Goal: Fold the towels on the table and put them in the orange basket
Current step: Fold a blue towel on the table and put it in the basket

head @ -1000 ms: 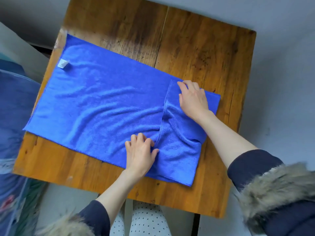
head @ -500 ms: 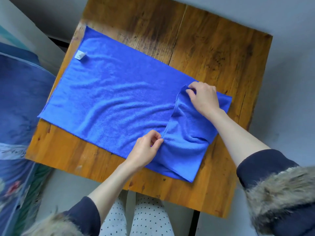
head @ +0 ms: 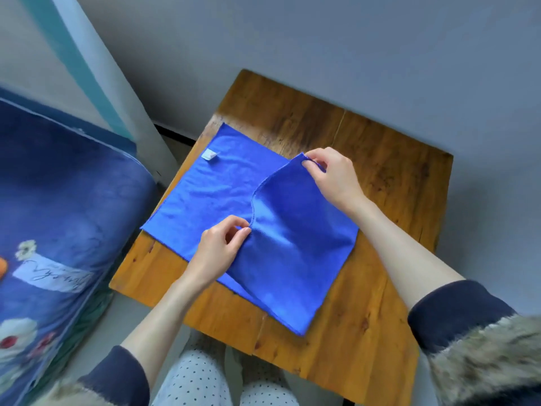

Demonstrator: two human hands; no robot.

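Towel (head: 222,194) lies lengthwise leftward across the surface (head: 380,177), both hands' fingers (head: 311,159) pinching its folded-over right edge.

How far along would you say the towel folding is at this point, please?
Early. Done: nothing fully; the towel lies flat on the table. In hand: the first fold, with the left hand and right hand each pinching a corner of the turned-over flap. Left: finish folding and put it in the basket, which is not in view.

Towel (head: 222,183) on table (head: 380,177) (bed (head: 58,200) left).
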